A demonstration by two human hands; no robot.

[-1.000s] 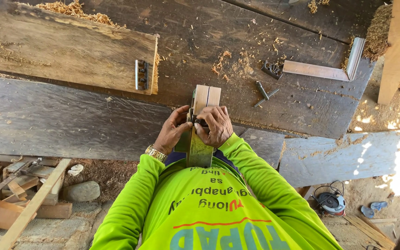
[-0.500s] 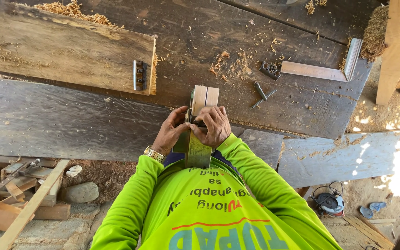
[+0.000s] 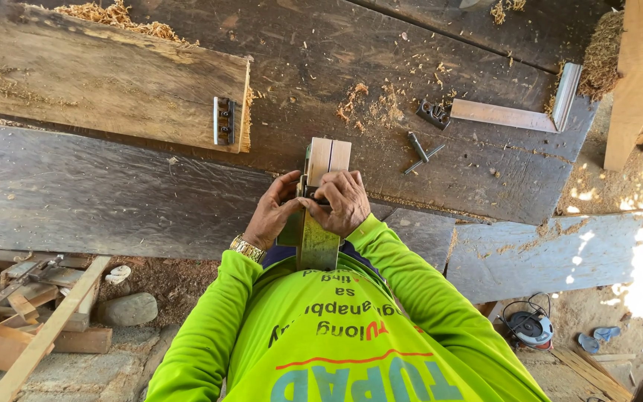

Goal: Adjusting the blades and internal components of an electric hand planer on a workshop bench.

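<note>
Hands around half-hidden wooden block

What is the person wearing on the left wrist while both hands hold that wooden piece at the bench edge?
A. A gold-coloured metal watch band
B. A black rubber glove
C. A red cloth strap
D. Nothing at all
A: a gold-coloured metal watch band shows on the wrist just below the left hand, at the cuff of the bright green sleeve.
</note>
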